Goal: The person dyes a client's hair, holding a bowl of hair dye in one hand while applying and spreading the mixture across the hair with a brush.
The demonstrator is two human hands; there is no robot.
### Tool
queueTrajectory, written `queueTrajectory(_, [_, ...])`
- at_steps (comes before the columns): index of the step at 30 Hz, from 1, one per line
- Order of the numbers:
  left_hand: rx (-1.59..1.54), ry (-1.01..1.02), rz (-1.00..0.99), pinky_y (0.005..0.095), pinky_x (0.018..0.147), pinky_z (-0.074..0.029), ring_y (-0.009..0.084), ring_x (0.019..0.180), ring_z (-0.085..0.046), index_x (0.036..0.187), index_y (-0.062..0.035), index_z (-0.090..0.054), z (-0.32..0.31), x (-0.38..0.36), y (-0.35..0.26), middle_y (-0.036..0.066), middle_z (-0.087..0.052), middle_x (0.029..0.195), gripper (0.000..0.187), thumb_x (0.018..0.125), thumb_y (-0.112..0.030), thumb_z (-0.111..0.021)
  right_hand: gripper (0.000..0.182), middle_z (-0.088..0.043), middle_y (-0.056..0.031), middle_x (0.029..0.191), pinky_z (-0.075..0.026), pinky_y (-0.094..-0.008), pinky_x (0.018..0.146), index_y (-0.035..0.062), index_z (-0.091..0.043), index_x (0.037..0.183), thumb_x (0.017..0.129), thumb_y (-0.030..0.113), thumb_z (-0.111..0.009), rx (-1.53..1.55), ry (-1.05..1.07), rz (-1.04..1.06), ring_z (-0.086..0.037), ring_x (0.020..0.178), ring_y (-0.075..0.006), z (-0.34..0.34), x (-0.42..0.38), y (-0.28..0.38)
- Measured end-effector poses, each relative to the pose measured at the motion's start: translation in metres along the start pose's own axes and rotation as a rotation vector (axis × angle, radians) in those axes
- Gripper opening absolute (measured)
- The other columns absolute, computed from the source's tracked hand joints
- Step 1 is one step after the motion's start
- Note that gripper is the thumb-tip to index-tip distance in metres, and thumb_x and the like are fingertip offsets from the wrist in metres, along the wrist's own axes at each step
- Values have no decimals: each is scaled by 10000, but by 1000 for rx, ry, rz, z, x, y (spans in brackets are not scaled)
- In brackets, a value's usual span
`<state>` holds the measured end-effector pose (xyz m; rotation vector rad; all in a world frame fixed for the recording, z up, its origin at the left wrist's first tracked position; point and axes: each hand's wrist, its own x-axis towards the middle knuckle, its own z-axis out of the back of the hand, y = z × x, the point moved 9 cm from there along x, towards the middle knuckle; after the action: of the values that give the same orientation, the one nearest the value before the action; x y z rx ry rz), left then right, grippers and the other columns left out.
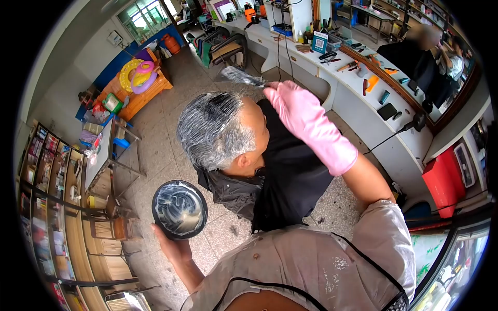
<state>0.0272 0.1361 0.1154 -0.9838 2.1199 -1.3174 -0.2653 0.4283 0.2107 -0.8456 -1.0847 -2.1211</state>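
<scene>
A black bowl [180, 210] with white cream smeared inside rests on my bare left hand [174, 247], whose fingers are partly hidden under it. My right hand [295, 106], in a long pink glove, grips the handle of a brush [243, 76]. White cream coats the brush head, which is raised just above a seated person's head. That person's hair [215, 129] is streaked with white cream over dark strands. A black cape [290, 171] covers the person's shoulders and body.
A white counter [358, 85] with combs, clippers and bottles runs along the right under a mirror [441, 57]. Shelves [52, 207] and a table [106, 150] stand left. A wooden bench [148, 93] with swim rings and a black chair [225, 46] are farther back.
</scene>
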Motion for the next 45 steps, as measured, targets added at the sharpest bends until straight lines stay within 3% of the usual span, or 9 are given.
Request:
queueTrajectory(3, [-41,-22,0,422,968,-343,251,1146,-427,1254,-30,-380,-1,-1,-1,115,-437,1259,533,905,-433,-380,192,-577,-169,747,-468,-387,604,17,-581,829,839,195,-510,197,-84,-74,-578,688,-333,-31,5,-58])
queueTrajectory(8, [-63,6,25,411,977,-331,243,1154,-419,1257,-31,-379,0,1,1,112,-434,1265,531,910,-432,-364,147,-606,-141,812,-466,-360,653,48,-599,907,767,89,-579,-131,66,-11,-580,762,-324,-25,12,-29])
queueTrajectory(14, [-56,5,20,397,976,-336,234,1165,-411,1268,-45,-374,3,3,1,100,-424,1279,534,910,-440,-357,150,-586,-138,777,-470,-377,591,70,-565,896,824,153,-463,-290,257,83,-590,716,-313,-30,-2,24])
queueTrajectory(19, [-29,-3,12,391,964,-356,231,1166,-412,1277,-62,-371,5,2,2,87,-418,1289,542,903,-454,-366,123,-605,-134,784,-461,-351,596,58,-585,898,787,107,-564,-152,76,15,-585,712,-299,-10,6,8])
queueTrajectory(26, [-53,8,24,404,977,-338,241,1165,-411,1272,-45,-369,3,3,1,103,-418,1284,541,906,-444,-366,100,-595,-152,774,-471,-371,596,42,-580,850,788,114,-548,-265,233,0,-587,724,-310,-29,-6,6])
queueTrajectory(32, [-52,-11,14,418,983,-325,253,1162,-409,1264,-29,-369,5,4,1,113,-423,1273,545,903,-437,-379,68,-576,-161,718,-458,-413,560,33,-519,800,776,95,-504,227,-43,13,-579,667,-344,-11,-5,6])
queueTrajectory(36, [-57,4,22,418,981,-329,255,1161,-410,1263,-32,-370,6,5,0,116,-426,1269,543,904,-439,-377,142,-611,-136,822,-482,-347,632,31,-588,901,783,108,-572,-120,106,-78,-593,748,-315,-15,-11,-4])
queueTrajectory(40, [-39,-22,26,419,979,-332,255,1159,-413,1260,-34,-373,1,2,-1,118,-425,1270,540,905,-440,-371,98,-568,-130,727,-474,-368,529,51,-513,827,754,110,-542,-266,162,45,-598,644,-283,-24,-23,21])
queueTrajectory(45, [-36,-15,21,422,974,-337,251,1152,-421,1252,-36,-385,5,4,0,114,-433,1264,532,908,-441,-361,103,-574,-135,737,-466,-361,562,37,-540,875,793,87,-503,25,39,14,-584,667,-299,-3,-27,40])
